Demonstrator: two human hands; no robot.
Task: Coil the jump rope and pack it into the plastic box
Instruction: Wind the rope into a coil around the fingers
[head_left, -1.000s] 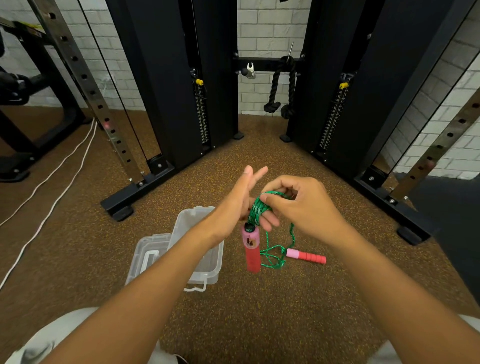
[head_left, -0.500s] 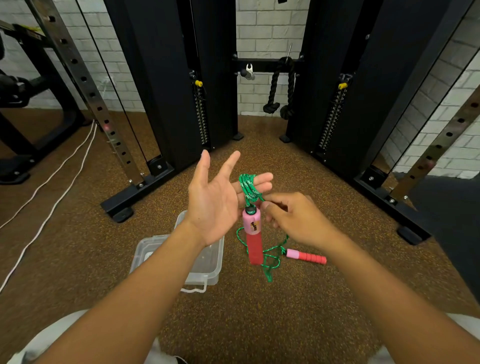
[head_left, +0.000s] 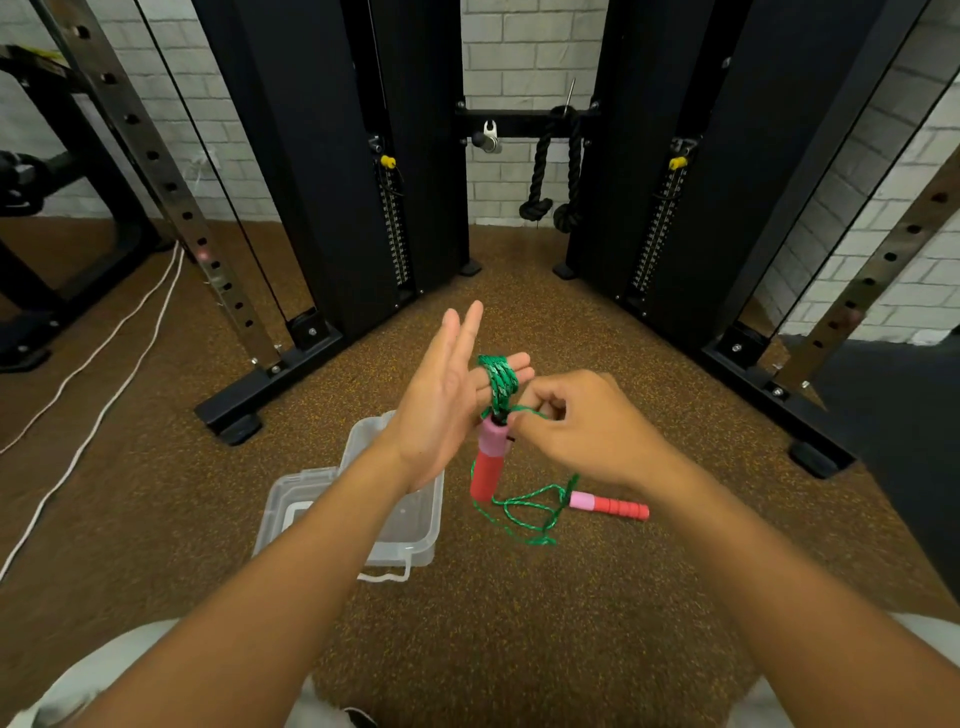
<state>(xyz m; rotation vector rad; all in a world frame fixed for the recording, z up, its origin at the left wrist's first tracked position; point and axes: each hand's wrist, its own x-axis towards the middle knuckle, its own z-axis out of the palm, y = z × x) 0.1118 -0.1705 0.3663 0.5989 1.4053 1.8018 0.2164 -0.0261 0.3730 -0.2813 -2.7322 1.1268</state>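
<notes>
Clear plastic box (head_left: 415, 525) (nothing visible inside) sits under the splayed left hand (head_left: 441, 400); right hand (head_left: 582, 426) pinches green rope (head_left: 498, 382).

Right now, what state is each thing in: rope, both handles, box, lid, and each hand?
Rope: partly coiled around two left fingers, rest loose on floor.
Near handle: hanging below the coil.
Far handle: lying on floor.
Box: open, nothing visible inside.
Lid: off, beside box.
Left hand: open, fingers spread.
Right hand: pinching the rope.
</notes>
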